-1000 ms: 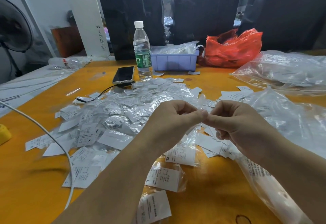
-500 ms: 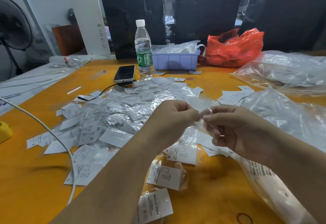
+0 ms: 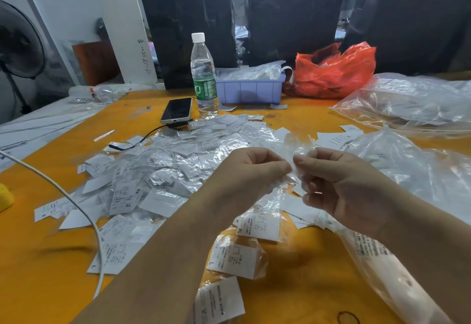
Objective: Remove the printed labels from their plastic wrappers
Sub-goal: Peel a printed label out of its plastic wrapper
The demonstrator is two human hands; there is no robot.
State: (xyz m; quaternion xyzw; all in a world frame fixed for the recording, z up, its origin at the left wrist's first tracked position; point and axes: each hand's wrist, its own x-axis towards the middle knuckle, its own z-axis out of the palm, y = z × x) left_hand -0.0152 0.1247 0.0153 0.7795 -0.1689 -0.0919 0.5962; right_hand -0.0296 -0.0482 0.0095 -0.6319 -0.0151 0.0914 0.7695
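Both my hands are raised over the orange table (image 3: 46, 260), thumbs almost touching. My left hand (image 3: 251, 170) and my right hand (image 3: 339, 183) each pinch one side of a small clear plastic wrapper (image 3: 298, 146), which sticks up between them. Whether a label is inside it I cannot tell. A big heap of wrapped labels (image 3: 183, 160) lies behind my hands. Loose white printed labels (image 3: 258, 226) lie under and in front of my wrists, some marked XL and XS.
A water bottle (image 3: 204, 76), a phone (image 3: 177, 109) on a black cable, a lilac tray (image 3: 251, 89) and a red bag (image 3: 336, 71) stand at the back. Large clear bags (image 3: 413, 170) fill the right side. A white cable (image 3: 76, 201) crosses the left.
My hands have parted slightly at the fingertips and the clear wrapper now stands up between them; a second ago the thumbs were pressed together and hid it.
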